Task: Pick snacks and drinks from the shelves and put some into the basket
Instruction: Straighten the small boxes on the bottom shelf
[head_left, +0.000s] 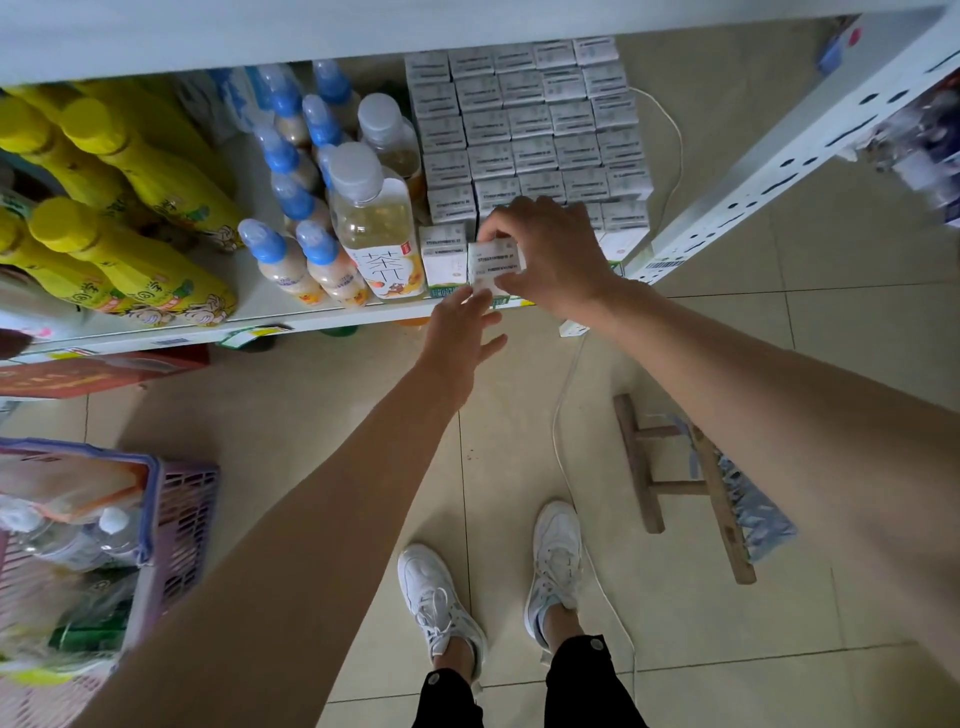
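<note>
Right hand (545, 254) pinches a carton (493, 265) beside tea bottle (376, 234); left hand (460, 338) released below.

Tea bottle (378, 228) label: the large character "茶" is read.
Yellow bottles (130, 265) labels: characters are seen, too blurred to be read.
Carton (496, 262) top: a printed line is seen, illegible.
Shelf edge tags (665, 265): barcodes only.

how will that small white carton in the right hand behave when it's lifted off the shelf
The small white carton looks boxy with flat faces, so it probably stays stiff and won't roll. The right hand pinches it with fingertips alone, suggesting it is fairly light. Its smooth printed sides could be slightly slippery; the open left hand reaching below may help catch it.
</note>
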